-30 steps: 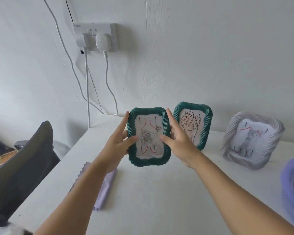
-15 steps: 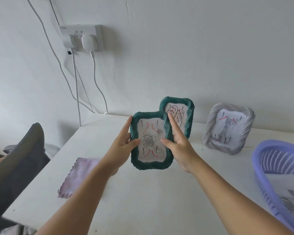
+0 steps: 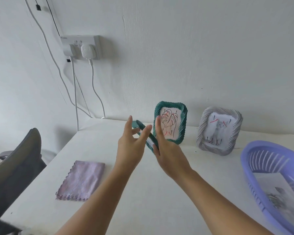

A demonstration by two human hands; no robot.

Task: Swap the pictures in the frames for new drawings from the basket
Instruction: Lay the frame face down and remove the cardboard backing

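1. While held off the counter point(image 3: 143, 192) between both hands, green frame point(image 3: 147, 135) turned nearly edge-on to the head view; picture face hidden at this angle.
2. Left hand point(image 3: 129, 146): fingers mostly straight and spread, thumb side against the frame's near edge. Pressing rather than wrapping.
3. Right hand point(image 3: 166, 148): fingers extended along the frame's far side, fingertips at the lower rim. Grip looks like a flat two-palm clamp; no curl seen.
4. Standing against the wall, well apart from the held frame: second green frame point(image 3: 170, 122) with leaf drawing, and grey frame point(image 3: 219, 131) with cat picture.
5. Purple basket point(image 3: 255, 155) at right counter edge, paper drawings inside. Pink cloth point(image 3: 81, 180) lying flat at left.
6. Handling judgement: frame appears light, rigid, ribbed rim likely giving fair friction. Glazing, if any, possibly fragile; cannot tell from here.
7. Best hold judged to be the ribbed rim on opposite long sides, off the picture face. Back panel not visible, so fastening unknown.
8. Risk: slip from the open clamp mid-turn.
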